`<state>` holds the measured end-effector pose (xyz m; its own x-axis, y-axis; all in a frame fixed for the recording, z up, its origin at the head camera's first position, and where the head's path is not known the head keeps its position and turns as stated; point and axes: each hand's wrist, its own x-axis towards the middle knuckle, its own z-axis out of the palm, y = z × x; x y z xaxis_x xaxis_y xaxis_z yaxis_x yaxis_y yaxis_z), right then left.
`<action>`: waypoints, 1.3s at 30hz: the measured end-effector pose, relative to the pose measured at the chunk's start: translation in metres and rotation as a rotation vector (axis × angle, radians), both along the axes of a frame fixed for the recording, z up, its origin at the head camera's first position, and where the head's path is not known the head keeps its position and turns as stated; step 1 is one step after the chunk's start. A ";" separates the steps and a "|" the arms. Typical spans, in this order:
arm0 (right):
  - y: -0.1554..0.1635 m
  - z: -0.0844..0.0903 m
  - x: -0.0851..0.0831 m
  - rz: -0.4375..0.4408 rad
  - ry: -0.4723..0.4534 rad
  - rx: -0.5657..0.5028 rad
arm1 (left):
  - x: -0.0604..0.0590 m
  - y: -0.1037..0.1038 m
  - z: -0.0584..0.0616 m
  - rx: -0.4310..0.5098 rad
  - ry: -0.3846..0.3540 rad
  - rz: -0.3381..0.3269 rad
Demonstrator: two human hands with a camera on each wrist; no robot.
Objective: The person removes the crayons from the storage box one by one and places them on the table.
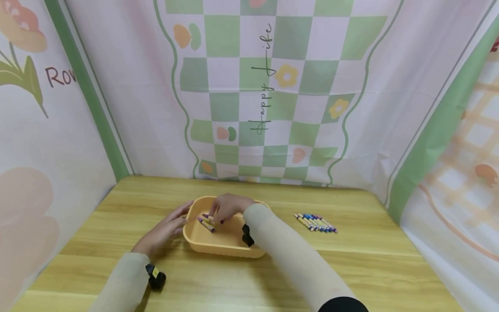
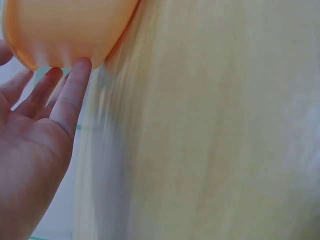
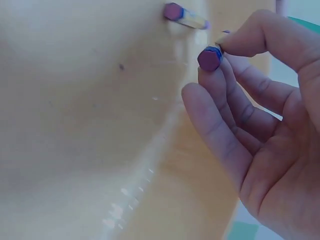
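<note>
A yellow-orange plastic basket (image 1: 224,250) stands on the table in the head view. Reaching inside it, my right hand (image 1: 231,207) pinches a crayon (image 3: 210,59) between thumb and fingers; its purple end faces the right wrist camera. Another crayon (image 1: 206,225), cream-wrapped with purple ends, lies on the basket floor close by, with a further purple tip beside the fingers. My left hand (image 1: 166,229) is at the basket's left side. In the left wrist view its fairly straight fingertips (image 2: 81,64) touch the outer wall.
To the right of the basket, a slanted row of several crayons (image 1: 315,223) lies side by side on the wooden table (image 1: 351,264). Printed curtains (image 1: 288,147) hang behind the table and along both sides.
</note>
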<state>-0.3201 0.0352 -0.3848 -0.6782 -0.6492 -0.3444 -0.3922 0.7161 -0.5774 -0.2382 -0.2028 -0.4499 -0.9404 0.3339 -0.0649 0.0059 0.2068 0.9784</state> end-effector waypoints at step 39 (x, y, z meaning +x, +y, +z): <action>0.262 0.036 0.007 -0.177 0.075 -0.130 | 0.003 0.000 0.001 -0.026 -0.017 0.006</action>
<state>-0.3132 0.2974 -0.3491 -0.8062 -0.5530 -0.2101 -0.3120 0.6993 -0.6431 -0.2355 -0.2029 -0.4493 -0.9410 0.3265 -0.0894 -0.0118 0.2325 0.9725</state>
